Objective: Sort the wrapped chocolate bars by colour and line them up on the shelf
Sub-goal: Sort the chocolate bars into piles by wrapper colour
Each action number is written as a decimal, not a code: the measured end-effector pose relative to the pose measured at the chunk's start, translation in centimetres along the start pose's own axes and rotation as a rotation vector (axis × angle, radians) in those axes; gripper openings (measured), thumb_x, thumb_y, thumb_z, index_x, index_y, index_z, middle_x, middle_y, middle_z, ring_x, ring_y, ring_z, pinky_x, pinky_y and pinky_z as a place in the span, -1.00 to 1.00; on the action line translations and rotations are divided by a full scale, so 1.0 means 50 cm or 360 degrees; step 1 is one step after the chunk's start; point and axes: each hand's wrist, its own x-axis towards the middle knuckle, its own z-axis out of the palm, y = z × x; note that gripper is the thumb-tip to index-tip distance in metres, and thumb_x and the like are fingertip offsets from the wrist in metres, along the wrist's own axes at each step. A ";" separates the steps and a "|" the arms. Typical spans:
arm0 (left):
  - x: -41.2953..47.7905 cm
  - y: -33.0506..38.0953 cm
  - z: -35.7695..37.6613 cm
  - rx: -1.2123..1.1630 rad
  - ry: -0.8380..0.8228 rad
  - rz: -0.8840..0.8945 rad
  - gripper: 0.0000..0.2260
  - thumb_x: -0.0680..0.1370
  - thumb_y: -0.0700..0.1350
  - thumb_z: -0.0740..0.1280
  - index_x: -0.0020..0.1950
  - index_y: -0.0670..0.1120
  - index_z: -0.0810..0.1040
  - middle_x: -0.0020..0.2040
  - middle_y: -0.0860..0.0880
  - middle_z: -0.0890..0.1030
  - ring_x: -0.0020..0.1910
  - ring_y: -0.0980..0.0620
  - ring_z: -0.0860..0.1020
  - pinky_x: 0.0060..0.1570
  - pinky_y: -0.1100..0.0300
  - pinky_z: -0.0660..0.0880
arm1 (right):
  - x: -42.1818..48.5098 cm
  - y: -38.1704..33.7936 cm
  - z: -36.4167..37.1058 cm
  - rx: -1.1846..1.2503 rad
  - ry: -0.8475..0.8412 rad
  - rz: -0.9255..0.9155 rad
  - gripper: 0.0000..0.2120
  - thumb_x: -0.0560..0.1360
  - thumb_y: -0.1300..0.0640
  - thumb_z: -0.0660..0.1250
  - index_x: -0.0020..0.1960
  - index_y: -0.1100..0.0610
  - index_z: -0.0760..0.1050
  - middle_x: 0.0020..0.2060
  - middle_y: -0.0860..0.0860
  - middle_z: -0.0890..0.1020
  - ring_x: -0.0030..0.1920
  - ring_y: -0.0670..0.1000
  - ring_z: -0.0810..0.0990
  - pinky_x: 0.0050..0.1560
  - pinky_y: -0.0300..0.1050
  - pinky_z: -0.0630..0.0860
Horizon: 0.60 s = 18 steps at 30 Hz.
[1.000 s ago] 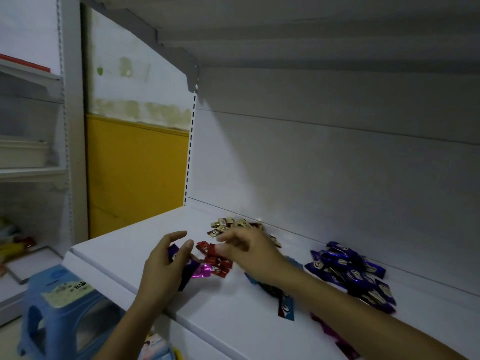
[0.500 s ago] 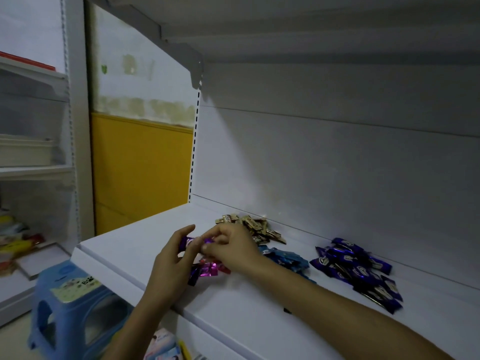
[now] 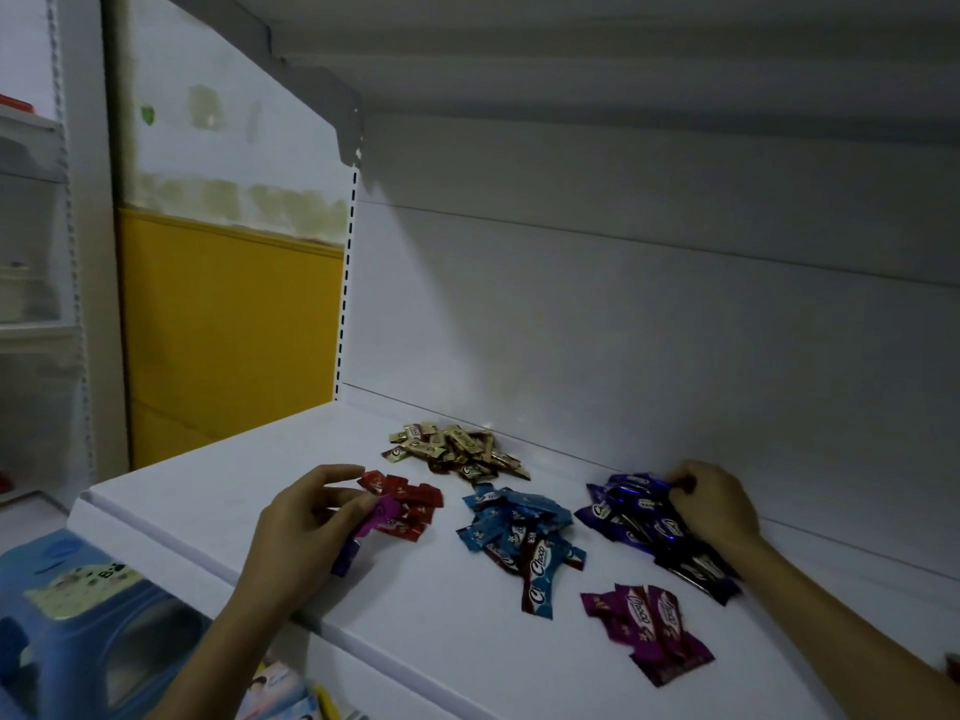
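On the shelf point(image 3: 208, 491), mid-sort, left hand point(image 3: 306, 532) pinches a pink bar point(image 3: 385, 510), right hand point(image 3: 717, 506) grips purple bars point(image 3: 636, 517); pink pile point(image 3: 649, 628) likely next.

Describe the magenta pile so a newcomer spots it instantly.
On the white shelf, look toward the front, right of centre. The magenta pile lies in front of the blue pile and the violet pile. It is the only pinkish-purple heap, and untouched.

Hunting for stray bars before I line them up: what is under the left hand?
The left hand pinches a magenta bar against the red pile; a dark purple bar pokes out below its palm. Anything else beneath the palm is covered.
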 end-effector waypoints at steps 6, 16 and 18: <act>-0.005 0.007 -0.003 -0.0003 -0.0129 0.0013 -0.63 0.53 -0.15 0.36 0.27 0.15 0.40 -0.12 0.14 0.67 -0.10 0.17 0.62 -0.15 0.32 0.46 | -0.009 -0.030 -0.017 -0.0351 -0.0126 -0.0114 -0.71 0.53 0.25 0.15 0.02 0.05 0.62 0.04 0.01 0.65 -0.02 0.04 0.58 0.11 -0.04 0.44; -0.007 0.014 -0.003 0.0044 -0.0125 0.0024 -0.79 0.61 -0.16 0.23 0.21 0.08 0.47 -0.10 0.06 0.64 -0.19 0.06 0.61 -0.32 0.39 0.49 | -0.150 -0.278 0.009 0.0579 -0.0570 -0.0591 -0.82 0.54 0.09 0.30 0.13 -0.05 0.56 -0.03 -0.20 0.59 -0.05 -0.28 0.51 -0.05 -0.37 0.45; -0.008 0.015 -0.003 0.0059 -0.0108 0.0037 -0.82 0.60 -0.14 0.25 0.15 0.10 0.49 -0.13 0.09 0.63 -0.25 0.05 0.61 -0.37 0.38 0.49 | -0.188 -0.337 0.019 0.0661 -0.0835 -0.0677 -0.73 0.55 0.03 0.29 0.25 -0.04 0.49 0.03 -0.17 0.58 0.00 -0.24 0.52 -0.03 -0.32 0.46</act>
